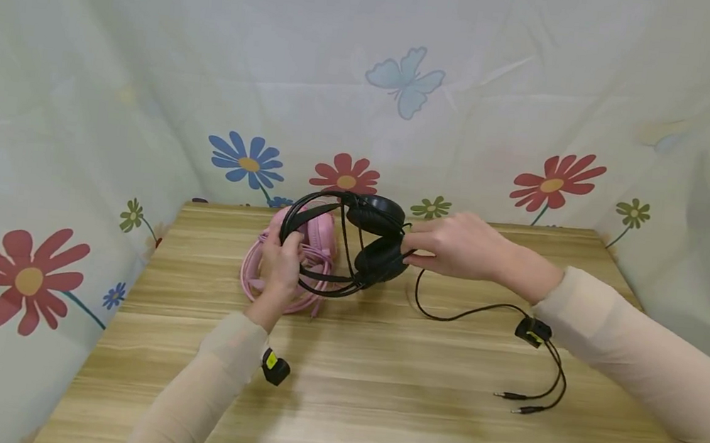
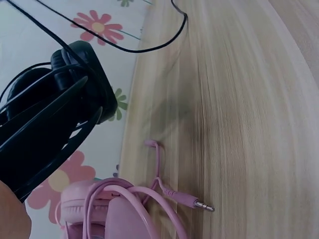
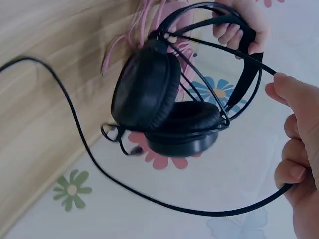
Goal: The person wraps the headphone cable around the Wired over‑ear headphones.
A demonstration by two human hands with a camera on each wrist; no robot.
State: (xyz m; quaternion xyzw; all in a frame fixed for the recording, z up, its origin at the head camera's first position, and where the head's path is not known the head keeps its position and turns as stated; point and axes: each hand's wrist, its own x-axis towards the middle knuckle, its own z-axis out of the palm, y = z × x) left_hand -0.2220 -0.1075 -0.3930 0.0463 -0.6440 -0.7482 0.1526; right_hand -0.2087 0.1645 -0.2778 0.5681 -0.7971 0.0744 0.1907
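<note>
On the head feed I am seeing two pale sleeves [image 1: 212, 372] stretching in over the wood-grain bench [image 1: 374, 423], and a small black wrist camera [image 1: 276, 371] with a yellow patch is showing at the left cuff. To the right, two black jack plugs [image 1: 528, 411] are lying on the bench, side by side and apart. Their leads are running up behind the right wrist, and from there a black cable [image 1: 448, 320] is curving across towards the hands.

Farther in, my right hand [image 1: 455, 245] is holding that cable: on the right wrist feed I am watching it passing through the curled fingers, with thumb and forefinger pinching one stretch. My left hand [image 1: 280, 264] is gripping the headband of the black over-ear headphones [image 1: 384, 256], fingers curling round it. The headphones are hanging above the bench between the two hands, ear cups towards the right one, with cable strands looping around the frame.

Just beyond the left hand, pink headphones [image 1: 323, 233] are resting on the bench with their pink cable [image 1: 244, 275] coiling about them; my left wrist feed is showing a pink plug [image 2: 182, 197] poking out beside them. At the back, a flower-printed cloth [image 1: 318, 68] is hanging, bearing a pale blue butterfly [image 1: 407, 84].
</note>
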